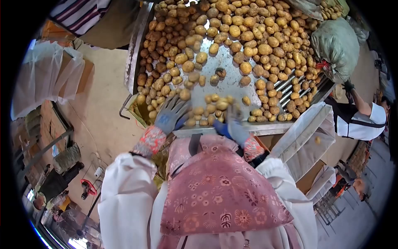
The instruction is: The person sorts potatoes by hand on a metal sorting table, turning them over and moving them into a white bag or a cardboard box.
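Many potatoes (265,49) lie spread over a metal sorting table (224,60) in front of me. My left hand (171,114), in a grey-blue glove, rests with fingers spread against potatoes at the near left edge. My right hand (235,128), gloved the same way, is at the near edge of the table and smeared by motion; its fingers cannot be made out clearly. Between the two hands sits a small group of potatoes (210,108), partly blurred. One darker potato (220,73) lies farther up on the bare metal.
Metal bars (286,88) with gaps form the table's right part. A tied green sack (336,47) stands at the right corner. Plastic-lined boxes (304,130) are at my right, and an open sack (139,111) hangs at the left edge. A co-worker (360,118) is at far right.
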### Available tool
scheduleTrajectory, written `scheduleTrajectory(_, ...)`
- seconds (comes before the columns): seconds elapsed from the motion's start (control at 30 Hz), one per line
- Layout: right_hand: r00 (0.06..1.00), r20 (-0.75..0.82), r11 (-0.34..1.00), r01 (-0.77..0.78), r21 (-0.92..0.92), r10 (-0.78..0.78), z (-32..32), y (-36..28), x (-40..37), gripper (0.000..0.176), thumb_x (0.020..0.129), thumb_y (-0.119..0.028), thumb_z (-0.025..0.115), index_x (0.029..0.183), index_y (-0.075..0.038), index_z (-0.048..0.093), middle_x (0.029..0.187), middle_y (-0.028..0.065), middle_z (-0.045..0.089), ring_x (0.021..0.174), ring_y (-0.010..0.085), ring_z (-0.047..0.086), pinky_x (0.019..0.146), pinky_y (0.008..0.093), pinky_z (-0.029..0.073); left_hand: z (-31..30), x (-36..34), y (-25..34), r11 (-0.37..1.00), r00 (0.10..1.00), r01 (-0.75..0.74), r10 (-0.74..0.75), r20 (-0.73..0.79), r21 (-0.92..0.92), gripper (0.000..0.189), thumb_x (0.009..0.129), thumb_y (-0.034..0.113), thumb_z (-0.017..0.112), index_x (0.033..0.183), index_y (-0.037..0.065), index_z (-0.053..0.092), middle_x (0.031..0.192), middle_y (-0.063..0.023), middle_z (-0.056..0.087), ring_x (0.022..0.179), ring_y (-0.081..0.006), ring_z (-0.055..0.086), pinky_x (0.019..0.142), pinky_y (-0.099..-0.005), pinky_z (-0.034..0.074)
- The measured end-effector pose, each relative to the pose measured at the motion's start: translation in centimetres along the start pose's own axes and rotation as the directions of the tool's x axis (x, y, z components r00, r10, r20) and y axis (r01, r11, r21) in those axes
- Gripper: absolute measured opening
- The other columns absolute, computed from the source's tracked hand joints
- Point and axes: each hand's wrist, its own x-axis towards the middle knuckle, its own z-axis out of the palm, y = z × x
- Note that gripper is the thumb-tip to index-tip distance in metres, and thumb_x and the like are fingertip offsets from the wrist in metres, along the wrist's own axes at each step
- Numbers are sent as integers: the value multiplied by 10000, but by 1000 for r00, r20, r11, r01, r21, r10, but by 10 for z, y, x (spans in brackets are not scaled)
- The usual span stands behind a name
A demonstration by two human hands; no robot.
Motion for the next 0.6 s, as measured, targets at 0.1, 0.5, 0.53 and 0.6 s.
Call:
scheduleTrajectory(0.1,854,267,729,174,662,-447,-60,-16,61,574,955,-434,590,1412,-96,509,1440,250,488,1342,392,469,1114,418,378,-13,-25,-21,993,993,119,-119,-4,-7,482,914,350,603,1345,137,575,1316,-103,579,1319,-335,474,1149,-532,317)
scheduleTrajectory(0.5,763,139,771,636,12,-631,-26,-31,95,522,976,-309,541,1480,-203,454,1504,191,433,1376,393,429,1114,428,417,-29,113,-59,901,901,434,-433,30,-7,708,932,580,543,1544,267,371,1524,-345,312,1255,-514,507,1141,-601,277)
scheduleTrajectory(0.53,672,244,709,694,123,-700,-35,-7,96,505,988,-331,525,1478,-221,469,1492,163,468,1347,392,465,1130,421,401,-20,88,-49,910,923,385,-379,-66,157,644,944,548,539,1523,295,414,1490,-312,386,1289,-489,486,1144,-662,202)
scheduleTrajectory(0.6,817,574,998,-15,-62,48,-31,14,160,390,947,-378,590,1265,-157,637,1074,175,712,914,371,702,864,432,549,-11,43,-45,968,967,241,-233,-99,69,528,976,421,552,1481,281,491,1445,-258,434,1308,-481,453,1142,-642,223)
